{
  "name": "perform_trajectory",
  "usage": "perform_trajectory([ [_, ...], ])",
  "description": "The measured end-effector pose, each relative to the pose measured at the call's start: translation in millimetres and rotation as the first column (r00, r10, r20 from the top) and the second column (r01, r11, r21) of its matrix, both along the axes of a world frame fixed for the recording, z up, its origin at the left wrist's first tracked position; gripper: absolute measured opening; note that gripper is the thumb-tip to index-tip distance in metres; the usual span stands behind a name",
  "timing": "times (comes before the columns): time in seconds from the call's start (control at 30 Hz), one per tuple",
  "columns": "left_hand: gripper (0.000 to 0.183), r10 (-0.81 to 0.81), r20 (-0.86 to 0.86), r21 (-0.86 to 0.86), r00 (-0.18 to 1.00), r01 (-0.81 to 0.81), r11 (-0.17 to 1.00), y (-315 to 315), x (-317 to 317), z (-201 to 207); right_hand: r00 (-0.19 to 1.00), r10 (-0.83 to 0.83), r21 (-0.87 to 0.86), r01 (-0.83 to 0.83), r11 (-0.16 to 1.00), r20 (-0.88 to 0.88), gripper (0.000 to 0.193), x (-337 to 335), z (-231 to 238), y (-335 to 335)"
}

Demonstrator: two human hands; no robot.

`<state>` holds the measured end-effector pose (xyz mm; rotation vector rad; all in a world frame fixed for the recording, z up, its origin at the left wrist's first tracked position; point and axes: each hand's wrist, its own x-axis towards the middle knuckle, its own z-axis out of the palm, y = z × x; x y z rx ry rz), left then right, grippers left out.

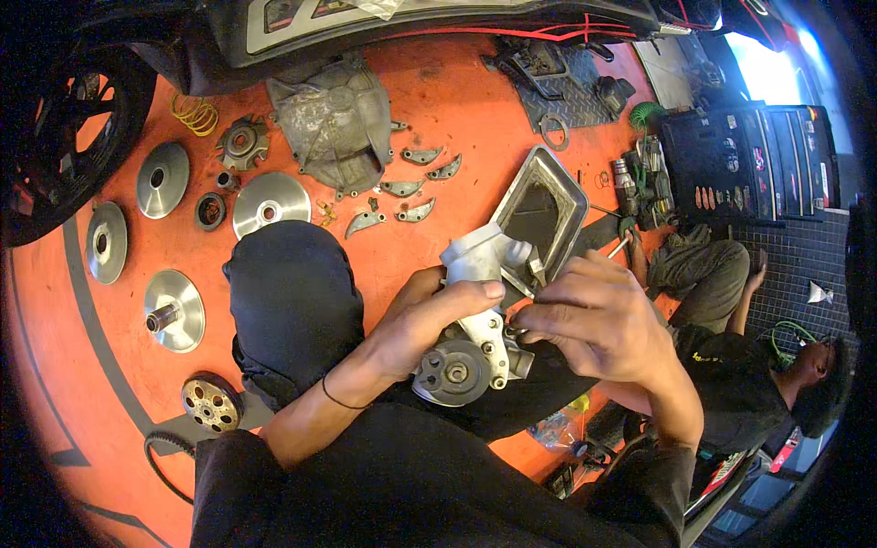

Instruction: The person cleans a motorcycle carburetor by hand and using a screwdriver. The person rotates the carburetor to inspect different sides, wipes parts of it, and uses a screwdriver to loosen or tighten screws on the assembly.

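Observation:
Above my lap I hold a silver cast-metal part that looks like a throttle body (477, 256), with a round grey drum (454, 370) at its lower end. My left hand (416, 320) is wrapped round it from the left, thumb pressed across its middle. On its right side my right hand (598, 315) pinches with thumb and fingertips. What sits between those fingertips is small, dark and mostly hidden. Just beyond the part lies a rectangular metal tray (541, 196) with a dark, dirty bottom.
Pulley discs (271, 203), curved metal pieces (402, 188), a large engine cover (331, 123) and a yellow spring (195, 115) lie on the orange floor. A black wheel (123, 110) stands left. At right are a tool chest (744, 164) and a seated person (731, 384).

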<state>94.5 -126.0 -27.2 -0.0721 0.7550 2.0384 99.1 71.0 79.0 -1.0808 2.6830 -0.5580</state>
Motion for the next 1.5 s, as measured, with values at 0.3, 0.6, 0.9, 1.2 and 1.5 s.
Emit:
perform_trajectory([
  [0.3,0.042,-0.084,-0.081,-0.102,0.993,0.075,0.992,6,1,-3,0.973,0.221,0.025,-0.223,0.975,0.066,0.022,-22,9,2],
  [0.6,0.036,-0.21,-0.148,-0.186,0.966,0.181,0.966,-1,-4,12,0.963,0.164,0.099,-0.189,0.977,0.213,0.029,-25,12,19],
  [0.9,0.032,-0.255,-0.164,-0.205,0.953,0.219,0.954,3,-7,-6,0.938,0.071,0.162,-0.133,0.978,0.339,0.038,-10,-23,39],
  [1.2,0.036,-0.143,-0.029,-0.234,0.989,0.132,0.963,-3,-21,-2,0.928,-0.222,0.117,0.196,0.974,0.299,0.038,10,-52,40],
  [1.5,0.03,-0.053,-0.022,-0.278,0.998,0.045,0.959,-1,-21,-12,0.789,-0.453,0.085,0.462,0.883,0.415,0.034,24,-61,23],
])
